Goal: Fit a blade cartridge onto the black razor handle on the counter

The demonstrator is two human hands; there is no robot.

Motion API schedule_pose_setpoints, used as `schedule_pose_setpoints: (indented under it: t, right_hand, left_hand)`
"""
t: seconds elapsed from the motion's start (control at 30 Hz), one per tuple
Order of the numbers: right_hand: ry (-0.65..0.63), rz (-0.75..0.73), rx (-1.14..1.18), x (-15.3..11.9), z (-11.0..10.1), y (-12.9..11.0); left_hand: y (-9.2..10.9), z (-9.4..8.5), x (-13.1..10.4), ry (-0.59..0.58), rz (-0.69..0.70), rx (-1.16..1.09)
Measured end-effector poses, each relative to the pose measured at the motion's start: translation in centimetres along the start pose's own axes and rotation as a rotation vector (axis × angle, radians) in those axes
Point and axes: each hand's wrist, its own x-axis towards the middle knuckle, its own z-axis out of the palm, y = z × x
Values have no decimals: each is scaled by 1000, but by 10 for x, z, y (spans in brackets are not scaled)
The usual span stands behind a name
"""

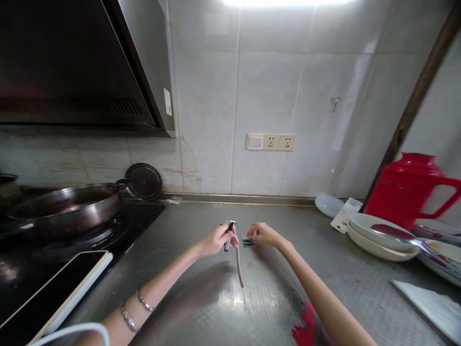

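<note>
My left hand (220, 239) is closed round a small T-headed tool (228, 241) with a black and silver handle, much like a razor. It is held nearly upright above the metal counter. A thin grey cord (239, 271) hangs below the same hand; where its upper end goes is hidden by the fingers. Just to the right, my right hand (263, 234) has its fingers bent down and pinched at a small clear and dark green piece (248, 241) on the counter. That piece is too small to name, and part of it lies behind the fingertips.
On the left are a pan (68, 206) on the gas stove and a white-edged tablet or phone (61, 293). A round black disc (144, 181) leans on the wall. To the right stand a red thermos jug (405, 192), stacked plates (382, 245) and a white folded sheet (428, 305).
</note>
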Motion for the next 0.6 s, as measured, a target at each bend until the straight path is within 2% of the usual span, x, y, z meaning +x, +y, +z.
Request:
schedule_pose_setpoints:
  t: [0.2, 0.6]
  right_hand:
    - [-7, -17, 8, 2, 2, 5]
    - [-32, -51, 32, 4, 4, 4]
  left_hand:
    - [-4, 1, 1, 18, 57, 27]
    - [-7, 2, 2, 1, 36, -8]
